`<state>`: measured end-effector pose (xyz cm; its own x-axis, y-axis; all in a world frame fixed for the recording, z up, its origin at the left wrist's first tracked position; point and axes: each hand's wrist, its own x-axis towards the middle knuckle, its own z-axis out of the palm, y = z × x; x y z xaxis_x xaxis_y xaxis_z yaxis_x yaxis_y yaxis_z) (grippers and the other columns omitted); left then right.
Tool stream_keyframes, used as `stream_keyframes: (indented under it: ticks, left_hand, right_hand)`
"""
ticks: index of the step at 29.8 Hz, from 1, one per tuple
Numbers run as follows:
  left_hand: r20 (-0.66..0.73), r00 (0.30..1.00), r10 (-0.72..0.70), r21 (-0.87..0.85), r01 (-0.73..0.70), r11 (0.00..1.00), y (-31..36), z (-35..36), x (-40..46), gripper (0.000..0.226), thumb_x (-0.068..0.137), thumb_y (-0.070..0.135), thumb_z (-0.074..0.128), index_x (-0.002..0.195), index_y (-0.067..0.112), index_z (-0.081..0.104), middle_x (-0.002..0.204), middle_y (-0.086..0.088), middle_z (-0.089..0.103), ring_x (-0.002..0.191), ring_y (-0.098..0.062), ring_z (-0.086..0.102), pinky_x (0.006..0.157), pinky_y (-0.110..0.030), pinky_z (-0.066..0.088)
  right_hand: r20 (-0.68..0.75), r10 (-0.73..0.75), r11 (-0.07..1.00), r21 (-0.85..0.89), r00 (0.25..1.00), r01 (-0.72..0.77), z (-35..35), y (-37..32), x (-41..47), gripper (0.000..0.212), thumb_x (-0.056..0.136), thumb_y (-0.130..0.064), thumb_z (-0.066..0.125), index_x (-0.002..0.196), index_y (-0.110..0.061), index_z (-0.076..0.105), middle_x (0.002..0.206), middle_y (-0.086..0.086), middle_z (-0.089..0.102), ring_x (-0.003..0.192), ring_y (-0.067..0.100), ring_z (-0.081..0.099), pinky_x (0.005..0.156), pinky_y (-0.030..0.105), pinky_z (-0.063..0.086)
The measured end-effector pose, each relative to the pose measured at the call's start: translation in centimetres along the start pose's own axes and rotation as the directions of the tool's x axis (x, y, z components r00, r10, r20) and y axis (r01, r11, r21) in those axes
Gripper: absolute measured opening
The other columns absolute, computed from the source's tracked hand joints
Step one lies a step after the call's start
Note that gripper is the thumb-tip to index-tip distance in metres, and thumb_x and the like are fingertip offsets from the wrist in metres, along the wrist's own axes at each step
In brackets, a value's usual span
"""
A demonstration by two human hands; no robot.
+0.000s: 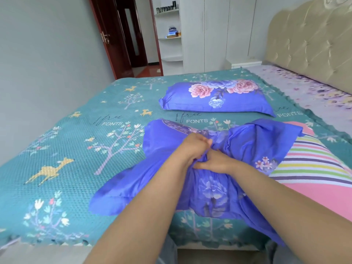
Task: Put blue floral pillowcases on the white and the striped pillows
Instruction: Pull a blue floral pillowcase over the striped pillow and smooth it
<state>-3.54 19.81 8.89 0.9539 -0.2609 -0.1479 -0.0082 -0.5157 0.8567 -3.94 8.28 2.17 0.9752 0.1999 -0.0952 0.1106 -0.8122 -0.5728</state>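
Observation:
A loose blue floral pillowcase (171,178) lies bunched on the teal bedspread in front of me. My left hand (196,144) grips a gathered fold of it, fingers curled. My right hand (215,162) pinches the same bunched cloth just below the left. The striped pillow (312,164), pink with coloured bands, lies at the right, its left end under the pillowcase's edge. Farther back rests a pillow in a blue floral pillowcase (215,98) with pink roses. No bare white pillow is in sight.
The teal bedspread (76,149) with deer and trees covers the bed. A padded beige headboard (312,42) stands at the right. White wardrobes (215,31) and shelves stand behind, beside an open dark red door (114,35). The bed's near edge runs along the bottom.

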Motion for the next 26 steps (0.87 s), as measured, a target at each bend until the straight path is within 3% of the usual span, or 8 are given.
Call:
stream_keyframes:
  ticks: [3,6,8,12,15,19,24,26]
  left_hand:
    - [-0.005,0.999,-0.035,0.175,0.036,0.984,-2.1,0.1,0.7,0.033,0.095,0.022,0.052,0.062,0.015,0.047,0.048,-0.003,0.035,0.041,-0.016,0.029,0.043,-0.022,0.024]
    - [-0.027,0.996,-0.083,0.027,0.084,0.996,-2.8,-2.2,0.4,0.041,0.096,0.024,0.05,0.059,0.019,0.035,0.044,0.002,0.024,0.035,-0.011,0.017,0.039,-0.018,0.013]
    - [0.02,0.999,-0.045,-0.106,0.047,0.993,-2.3,-2.6,-0.4,0.038,0.098,0.022,0.048,0.061,0.02,0.037,0.046,0.003,0.02,0.036,-0.008,0.012,0.037,-0.015,0.01]
    - [0.086,0.994,0.068,-0.04,-0.065,0.997,-1.4,-0.9,-1.9,0.028,0.098,0.021,0.048,0.07,0.016,0.047,0.052,0.0,0.029,0.043,-0.013,0.022,0.041,-0.022,0.019]
    - [0.009,0.991,0.133,0.356,-0.128,0.926,-2.1,1.1,-1.8,0.025,0.096,0.024,0.049,0.073,0.016,0.048,0.078,-0.014,0.058,0.071,-0.026,0.051,0.063,-0.029,0.036]
    - [-0.042,0.987,0.153,0.482,-0.114,0.869,-3.1,1.5,-2.0,0.016,0.095,0.03,0.051,0.088,0.016,0.054,0.102,-0.01,0.064,0.097,-0.028,0.057,0.071,-0.03,0.039]
    - [-0.427,0.879,0.213,0.437,-0.006,0.9,-4.3,-4.6,-0.9,0.03,0.09,0.042,0.056,0.107,0.017,0.055,0.122,-0.01,0.047,0.113,-0.029,0.049,0.096,-0.039,0.04]
    - [-0.5,0.864,0.058,0.447,0.2,0.872,-5.7,-7.6,-0.3,0.058,0.089,0.048,0.055,0.132,0.01,0.042,0.138,-0.014,0.034,0.128,-0.033,0.035,0.108,-0.042,0.03]
  right_hand:
    - [-0.099,0.031,0.968,0.252,0.995,-0.005,0.2,1.5,-0.3,0.094,0.069,-0.056,0.073,0.145,-0.026,0.028,0.144,-0.011,0.04,0.134,0.009,0.036,0.107,0.023,0.03]
    - [-0.275,0.014,0.99,0.137,0.961,0.025,0.0,0.8,0.3,0.087,0.077,-0.048,0.07,0.147,-0.019,0.028,0.149,0.0,0.032,0.138,0.016,0.028,0.111,0.026,0.022]
    - [-0.333,0.01,0.999,0.053,0.943,0.007,-0.1,0.0,0.5,0.074,0.085,-0.045,0.063,0.146,-0.018,0.03,0.147,0.006,0.035,0.137,0.022,0.03,0.111,0.03,0.024]
    - [-0.27,0.162,0.926,0.373,0.949,-0.052,-1.4,-0.3,0.8,0.044,0.098,-0.045,0.035,0.125,-0.016,0.054,0.138,0.011,0.05,0.124,0.018,0.046,0.106,0.026,0.028]
    - [-0.121,0.23,0.851,0.506,0.966,-0.139,-2.2,-0.4,0.9,0.068,0.077,-0.079,0.038,0.087,-0.017,0.066,0.105,0.003,0.068,0.098,0.012,0.058,0.095,0.031,0.041]
    - [-0.233,0.175,0.961,0.252,0.957,-0.115,-1.7,-0.8,1.2,0.049,0.095,-0.034,0.053,0.053,-0.016,0.034,0.054,0.003,0.038,0.057,0.017,0.036,0.052,0.029,0.025]
    - [-0.631,0.197,0.961,0.275,0.75,-0.022,-1.8,-0.7,1.1,0.049,0.098,-0.028,0.046,0.052,-0.014,0.034,0.074,0.019,0.047,0.075,0.025,0.046,0.067,0.033,0.039]
    - [-0.611,0.143,0.99,0.105,0.779,-0.099,-1.4,-0.8,0.5,0.042,0.098,-0.034,0.044,0.064,-0.011,0.049,0.097,0.018,0.054,0.092,0.028,0.054,0.078,0.036,0.045]
